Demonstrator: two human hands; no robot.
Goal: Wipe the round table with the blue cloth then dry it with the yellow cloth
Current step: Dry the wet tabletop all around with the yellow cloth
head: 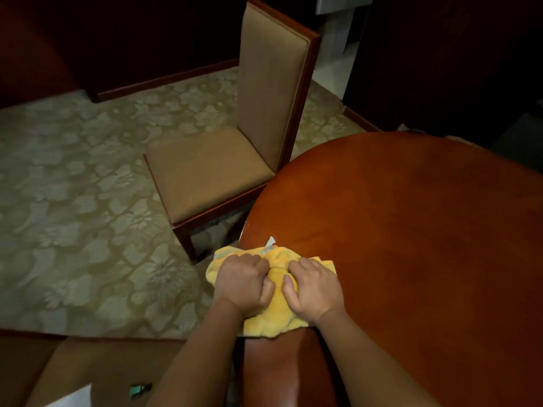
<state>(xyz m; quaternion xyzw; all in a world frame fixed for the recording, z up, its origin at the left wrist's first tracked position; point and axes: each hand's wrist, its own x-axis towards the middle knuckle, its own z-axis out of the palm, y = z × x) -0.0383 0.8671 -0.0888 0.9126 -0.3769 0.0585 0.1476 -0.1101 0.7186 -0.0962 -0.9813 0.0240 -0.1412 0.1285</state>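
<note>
My fingers are curled down into the yellow cloth (273, 292), both hands bunching it against the near left rim of the round table (411, 230). My left hand (244, 282) grips the left half, knuckles up; my right hand (313, 289) grips the right half, thumb tucked into a fold between them. The cloth overhangs the table edge on the left, above patterned carpet (73, 186). A tan upholstered chair (223, 160) stands just beyond the rim.

I judge the main risk is the overhanging part dragging the cloth off the edge if my grip loosens, or bunched folds leaving damp streaks. The blue cloth is not in view.

A small white tag (269, 245) pokes from the cloth's far edge; no writing on it is legible.
</note>
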